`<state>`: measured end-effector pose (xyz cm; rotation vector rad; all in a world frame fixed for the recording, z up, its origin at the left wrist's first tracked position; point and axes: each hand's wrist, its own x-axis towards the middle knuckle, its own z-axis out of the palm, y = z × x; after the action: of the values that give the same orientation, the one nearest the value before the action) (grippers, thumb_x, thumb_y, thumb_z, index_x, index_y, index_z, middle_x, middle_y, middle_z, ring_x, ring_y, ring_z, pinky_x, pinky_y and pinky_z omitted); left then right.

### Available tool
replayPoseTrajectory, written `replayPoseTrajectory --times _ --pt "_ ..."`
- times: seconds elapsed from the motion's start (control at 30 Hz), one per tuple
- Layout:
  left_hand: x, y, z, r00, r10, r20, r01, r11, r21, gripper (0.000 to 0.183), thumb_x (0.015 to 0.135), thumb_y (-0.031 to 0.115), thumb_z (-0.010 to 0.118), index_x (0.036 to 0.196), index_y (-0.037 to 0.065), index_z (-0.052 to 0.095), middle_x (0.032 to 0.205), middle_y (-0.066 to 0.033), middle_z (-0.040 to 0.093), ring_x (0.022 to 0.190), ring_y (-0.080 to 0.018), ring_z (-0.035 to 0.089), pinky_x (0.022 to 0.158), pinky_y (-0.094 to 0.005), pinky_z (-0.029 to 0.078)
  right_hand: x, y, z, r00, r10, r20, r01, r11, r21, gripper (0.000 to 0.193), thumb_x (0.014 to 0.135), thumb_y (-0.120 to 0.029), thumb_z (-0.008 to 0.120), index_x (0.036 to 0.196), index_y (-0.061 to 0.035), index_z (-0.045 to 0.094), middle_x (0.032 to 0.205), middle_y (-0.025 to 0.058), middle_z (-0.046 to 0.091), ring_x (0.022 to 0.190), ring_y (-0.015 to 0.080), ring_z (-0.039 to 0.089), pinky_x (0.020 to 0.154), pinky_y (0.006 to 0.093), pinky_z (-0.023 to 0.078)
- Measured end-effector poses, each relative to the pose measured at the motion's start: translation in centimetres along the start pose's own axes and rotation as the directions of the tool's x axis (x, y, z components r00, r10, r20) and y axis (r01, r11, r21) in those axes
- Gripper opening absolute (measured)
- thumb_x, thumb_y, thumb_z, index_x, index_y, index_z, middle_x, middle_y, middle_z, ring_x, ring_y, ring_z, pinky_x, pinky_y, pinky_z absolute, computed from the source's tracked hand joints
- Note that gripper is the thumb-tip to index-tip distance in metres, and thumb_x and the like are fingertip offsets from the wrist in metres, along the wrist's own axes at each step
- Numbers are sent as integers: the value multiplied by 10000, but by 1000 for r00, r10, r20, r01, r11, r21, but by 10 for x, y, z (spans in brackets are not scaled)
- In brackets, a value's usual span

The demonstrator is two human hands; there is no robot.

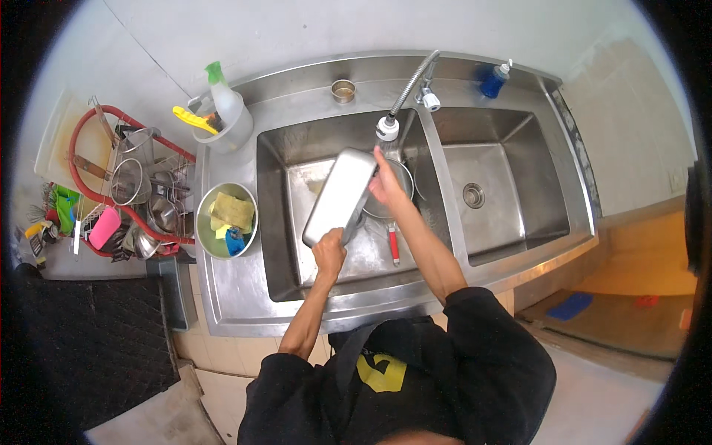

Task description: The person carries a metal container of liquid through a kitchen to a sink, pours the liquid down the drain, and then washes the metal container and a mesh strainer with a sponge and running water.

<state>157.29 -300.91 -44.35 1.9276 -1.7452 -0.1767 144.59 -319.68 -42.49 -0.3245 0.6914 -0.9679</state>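
Curling round the near end of the metal pan [340, 196], left hand [329, 254] grips it | pan slants over left basin [277, 230] | right hand [386, 182] holds its far right side, fingers partly hidden | white nozzle [387, 129] hangs just beyond

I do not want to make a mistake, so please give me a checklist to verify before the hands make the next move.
1. Left hand gripping the metal pan: ok, at its lower end.
2. Right hand gripping firmly: cannot tell, fingers partly hidden.
3. White spray head near the pan: ok, beyond its upper end.
4. Left basin free of other cookware: not ok, a round pot is there.
5. Pan's inside clean: cannot tell, not visible.
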Motion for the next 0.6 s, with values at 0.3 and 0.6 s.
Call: replayPoseTrajectory --times 0.3,0.6 --pt "-7 3 -30 932 249 264 -214 965 -154 59 744 85 639 768 79 586 690 -62 583 639 -284 608 529 -394 461 -7 -10 -70 907 9 -420 48 991 124 201 884 -169 539 990 1 564 954 164 598 931 325 591 859 515 476" --pt "-17 -110 68 112 -463 879 834 -437 -337 869 845 646 398 1359 -40 254 1444 -260 212 1279 -392 343 1023 -531 310 -39 -47 -153 964 53 -262 -5 984 179 243 857 -176 592 979 27 538 961 184 583 943 353 582 881 514 456"
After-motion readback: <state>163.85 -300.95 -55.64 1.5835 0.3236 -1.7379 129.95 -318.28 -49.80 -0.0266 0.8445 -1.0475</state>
